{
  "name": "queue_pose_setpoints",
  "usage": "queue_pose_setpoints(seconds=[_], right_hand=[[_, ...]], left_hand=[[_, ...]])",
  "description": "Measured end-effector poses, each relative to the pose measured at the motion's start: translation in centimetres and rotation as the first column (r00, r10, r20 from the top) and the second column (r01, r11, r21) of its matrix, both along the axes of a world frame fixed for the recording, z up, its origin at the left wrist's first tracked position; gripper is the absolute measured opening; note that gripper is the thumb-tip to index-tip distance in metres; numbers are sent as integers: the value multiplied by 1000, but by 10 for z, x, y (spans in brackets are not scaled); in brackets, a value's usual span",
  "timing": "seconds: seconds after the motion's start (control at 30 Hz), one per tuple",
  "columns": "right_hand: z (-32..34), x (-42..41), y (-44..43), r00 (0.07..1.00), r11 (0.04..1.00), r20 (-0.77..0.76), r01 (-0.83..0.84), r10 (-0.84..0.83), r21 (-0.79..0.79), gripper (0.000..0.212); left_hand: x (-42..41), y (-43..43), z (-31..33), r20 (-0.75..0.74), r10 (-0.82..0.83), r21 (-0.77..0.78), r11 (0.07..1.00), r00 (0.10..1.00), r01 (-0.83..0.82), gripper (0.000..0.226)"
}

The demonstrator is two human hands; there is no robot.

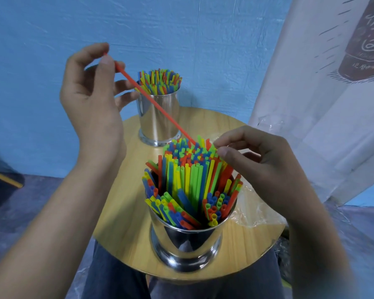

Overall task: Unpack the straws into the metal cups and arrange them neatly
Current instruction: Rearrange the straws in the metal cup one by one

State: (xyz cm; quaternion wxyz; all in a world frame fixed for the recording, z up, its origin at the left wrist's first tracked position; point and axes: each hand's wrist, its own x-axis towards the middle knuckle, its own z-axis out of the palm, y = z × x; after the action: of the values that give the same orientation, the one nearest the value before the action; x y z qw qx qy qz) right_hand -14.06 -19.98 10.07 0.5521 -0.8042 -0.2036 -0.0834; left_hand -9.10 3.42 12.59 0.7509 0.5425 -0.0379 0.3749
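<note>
The white banner's (333, 87) characters were cropped and unreadable; the left hand (91, 93) pinched a red straw (156, 104), the right hand (257, 160) pinched tips of the straws (188, 169) in the near cup (186, 240).

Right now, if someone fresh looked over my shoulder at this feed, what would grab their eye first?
The near cup at the front of the round table, crammed with tall bright straws, dominates the view. Next, the left hand pinches one red straw slanting up from that bunch, while the right hand pinches at the straw tops. A second cup, also full, stands at the table's far side.
</note>
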Motion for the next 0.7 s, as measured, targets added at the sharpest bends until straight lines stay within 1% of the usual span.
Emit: queue_pose_setpoints(seconds=[0.1,0.17,0.27,0.3,0.37,0.47,0.57,0.6,0.63,0.67,0.7], right_hand=[[-2,0,0,999,999,9,44,-44,-2,15],[-5,1,0,997,997,11,81,-81,10,17],[-6,4,3,989,990,63,136,-137,18,19],[-6,4,5,985,988,85,146,-150,48,19],[-4,3,7,981,977,114,139,-158,163,17],[0,-1,5,982,924,110,102,-152,368,13],[4,-2,0,980,863,115,84,-162,499,15],[6,-3,-2,976,841,125,87,-180,534,12],[8,-3,-4,969,817,135,95,-206,568,9],[11,-4,-6,960,792,142,111,-242,601,11],[13,-5,-8,949,768,146,129,-278,628,14]], left_hand=[[1,6,-3,-25,17,-107,994,1000,-20,6],[2,9,-7,-52,-24,-176,984,998,14,5],[0,5,-16,-111,-117,-242,966,987,87,3],[-2,1,-19,-134,-146,-249,962,980,109,4],[-7,-7,-24,-179,-201,-230,960,963,157,8],[-12,-14,-29,-259,-259,-111,965,930,238,11],[-15,-14,-30,-336,-259,120,942,905,314,8],[-17,-14,-29,-366,-261,214,910,893,354,3],[-18,-12,-27,-403,-256,318,861,878,397,7],[-18,-10,-25,-447,-253,418,789,858,451,14],[-18,-8,-23,-497,-247,504,698,832,509,18]])
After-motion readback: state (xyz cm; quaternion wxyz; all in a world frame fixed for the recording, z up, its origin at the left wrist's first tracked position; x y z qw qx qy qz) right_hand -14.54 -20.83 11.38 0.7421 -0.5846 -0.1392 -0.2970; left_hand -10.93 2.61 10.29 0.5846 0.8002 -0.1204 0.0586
